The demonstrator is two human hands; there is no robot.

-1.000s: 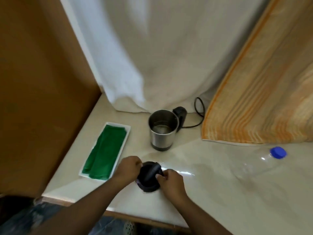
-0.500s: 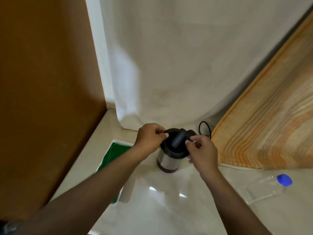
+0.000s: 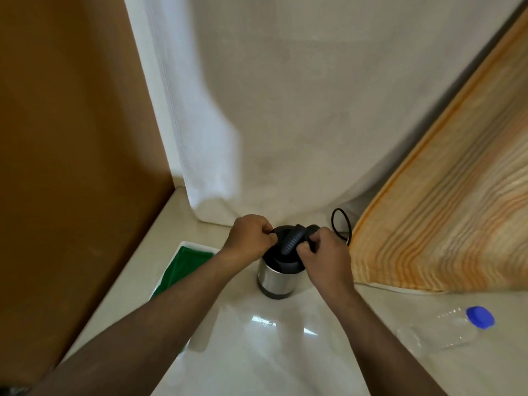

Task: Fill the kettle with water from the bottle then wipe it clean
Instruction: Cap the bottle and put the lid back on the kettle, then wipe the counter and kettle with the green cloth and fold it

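A small steel kettle point(image 3: 274, 281) stands upright on the pale counter point(image 3: 257, 352). Its black lid point(image 3: 288, 247) with a ribbed handle sits on top of it. My left hand point(image 3: 248, 235) grips the lid's left rim. My right hand point(image 3: 325, 255) grips its right side and hides the kettle's handle. A clear plastic bottle point(image 3: 445, 330) with a blue cap point(image 3: 480, 317) lies on its side at the right. A green cloth point(image 3: 183, 267) rests in a white tray point(image 3: 197, 246) at the left, partly behind my left forearm.
The kettle's black cord point(image 3: 341, 224) loops behind it. A white sheet point(image 3: 285, 124) hangs at the back, an orange striped cloth point(image 3: 443, 210) slopes down at the right, and a brown wooden panel point(image 3: 71, 167) stands at the left.
Both hands lifted the black lid from the counter's front edge and brought it onto the kettle. They now press on it. The view has tilted up and moved closer.
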